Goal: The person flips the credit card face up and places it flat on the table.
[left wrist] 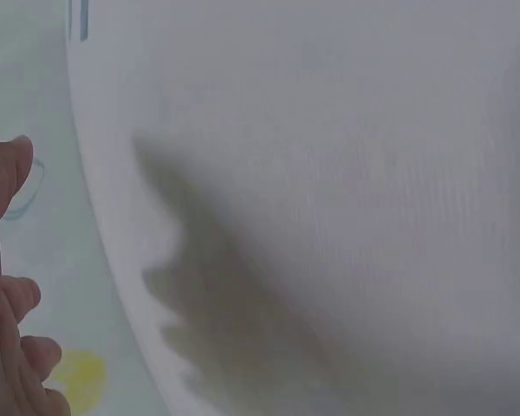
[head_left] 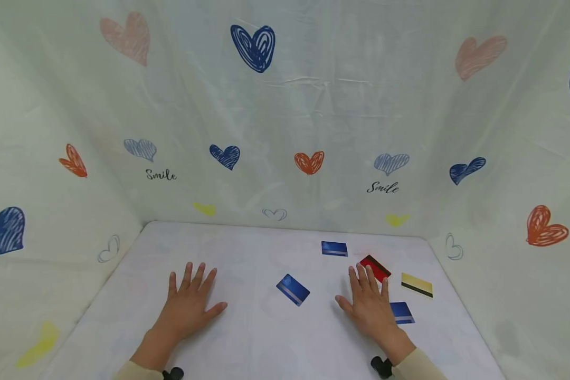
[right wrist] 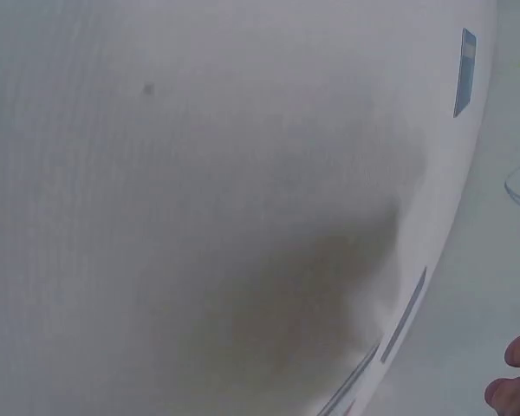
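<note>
Both hands are spread with straight fingers over the white table, holding nothing. On the left side is my left hand (head_left: 186, 307), palm down and apart from any card; its fingertips show at the edge of the left wrist view. My right hand (head_left: 369, 307) is among the cards, its fingers overlapping a red card (head_left: 376, 267) with a dark stripe. Beside that wrist a blue card (head_left: 401, 313) is partly hidden by the hand. Between the hands lies a tilted blue card (head_left: 293, 290) with a pale stripe. The left wrist view shows a hand shadow on the tabletop.
Another blue card (head_left: 334, 248) lies near the table's back edge. A yellow card (head_left: 417, 285) with a black stripe is at the right. The white table (head_left: 247, 338) is enclosed by a pale curtain (head_left: 323, 116) printed with hearts at the back and sides.
</note>
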### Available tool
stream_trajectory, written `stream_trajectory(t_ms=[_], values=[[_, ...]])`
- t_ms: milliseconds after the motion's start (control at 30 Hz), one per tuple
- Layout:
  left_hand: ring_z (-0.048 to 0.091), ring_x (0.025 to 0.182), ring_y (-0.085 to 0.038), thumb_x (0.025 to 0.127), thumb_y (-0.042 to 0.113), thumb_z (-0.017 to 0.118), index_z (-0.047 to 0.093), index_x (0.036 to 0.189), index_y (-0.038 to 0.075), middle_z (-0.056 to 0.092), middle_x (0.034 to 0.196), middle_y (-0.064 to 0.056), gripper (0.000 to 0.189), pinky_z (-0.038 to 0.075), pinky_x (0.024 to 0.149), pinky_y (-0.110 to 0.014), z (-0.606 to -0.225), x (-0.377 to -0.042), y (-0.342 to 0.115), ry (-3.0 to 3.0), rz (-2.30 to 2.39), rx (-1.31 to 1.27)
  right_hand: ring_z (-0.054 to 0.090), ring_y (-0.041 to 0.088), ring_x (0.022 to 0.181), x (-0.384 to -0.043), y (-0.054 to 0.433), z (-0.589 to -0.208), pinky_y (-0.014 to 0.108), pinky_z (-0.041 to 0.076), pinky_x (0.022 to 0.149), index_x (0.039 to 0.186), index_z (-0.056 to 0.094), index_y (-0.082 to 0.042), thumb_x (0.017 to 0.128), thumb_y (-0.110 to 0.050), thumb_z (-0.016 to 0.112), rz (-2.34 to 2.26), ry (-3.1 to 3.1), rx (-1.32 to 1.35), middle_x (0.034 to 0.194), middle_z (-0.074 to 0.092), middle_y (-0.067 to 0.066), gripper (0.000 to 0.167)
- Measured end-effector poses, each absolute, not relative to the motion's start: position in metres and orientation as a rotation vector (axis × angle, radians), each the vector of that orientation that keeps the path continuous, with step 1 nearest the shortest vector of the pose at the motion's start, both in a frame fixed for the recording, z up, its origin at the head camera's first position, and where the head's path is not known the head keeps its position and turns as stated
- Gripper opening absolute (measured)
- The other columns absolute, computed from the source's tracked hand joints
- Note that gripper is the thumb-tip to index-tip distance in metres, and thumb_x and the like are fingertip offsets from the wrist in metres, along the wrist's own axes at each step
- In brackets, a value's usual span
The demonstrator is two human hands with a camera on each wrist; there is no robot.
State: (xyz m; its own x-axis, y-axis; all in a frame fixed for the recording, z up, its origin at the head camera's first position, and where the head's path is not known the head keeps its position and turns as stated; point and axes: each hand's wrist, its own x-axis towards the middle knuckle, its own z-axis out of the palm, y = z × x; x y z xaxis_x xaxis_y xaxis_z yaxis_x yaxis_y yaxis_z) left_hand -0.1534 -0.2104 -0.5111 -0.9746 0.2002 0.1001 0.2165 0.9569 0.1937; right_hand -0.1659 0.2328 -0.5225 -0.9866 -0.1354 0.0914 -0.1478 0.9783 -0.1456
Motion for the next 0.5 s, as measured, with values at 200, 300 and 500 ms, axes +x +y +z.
stream_trajectory(t_ms=[200, 300, 500], values=[[0.024, 0.159, -0.047, 0.098, 0.064, 0.061, 0.042, 0.159, 0.001, 0.034, 0.168, -0.026, 0.09, 0.014, 0.126, -0.07, -0.518, -0.163, -0.185, -3.09, -0.314, -0.465, 0.02, 0.043, 0.161, -0.16, 0.211, -0.527, 0.074, 0.013, 0.124, 0.163, 0.034, -0.003, 0.101, -0.051, 0.065, 0.232, -3.075, 0.326, 0.173, 0.028, 0.019, 0.085], [0.023, 0.16, -0.043, 0.099, 0.062, 0.061, 0.04, 0.161, 0.001, 0.033, 0.17, -0.022, 0.089, 0.015, 0.128, -0.065, -0.518, -0.167, -0.164, -3.132, -0.329, -0.532, 0.023, 0.041, 0.161, -0.157, 0.199, -0.528, 0.071, 0.015, 0.125, 0.162, 0.036, -0.003, 0.101, -0.05, 0.065, 0.233, -3.097, 0.414, 0.172, 0.031, 0.017, 0.083], [0.024, 0.161, -0.037, 0.099, 0.063, 0.062, 0.039, 0.162, 0.005, 0.033, 0.171, -0.016, 0.089, 0.019, 0.13, -0.059, -0.515, -0.174, -0.116, -3.177, -0.306, -0.727, 0.026, 0.036, 0.161, -0.15, 0.177, -0.529, 0.07, 0.016, 0.126, 0.162, 0.038, -0.004, 0.104, -0.052, 0.059, 0.244, -3.133, 0.657, 0.171, 0.034, 0.014, 0.079]])
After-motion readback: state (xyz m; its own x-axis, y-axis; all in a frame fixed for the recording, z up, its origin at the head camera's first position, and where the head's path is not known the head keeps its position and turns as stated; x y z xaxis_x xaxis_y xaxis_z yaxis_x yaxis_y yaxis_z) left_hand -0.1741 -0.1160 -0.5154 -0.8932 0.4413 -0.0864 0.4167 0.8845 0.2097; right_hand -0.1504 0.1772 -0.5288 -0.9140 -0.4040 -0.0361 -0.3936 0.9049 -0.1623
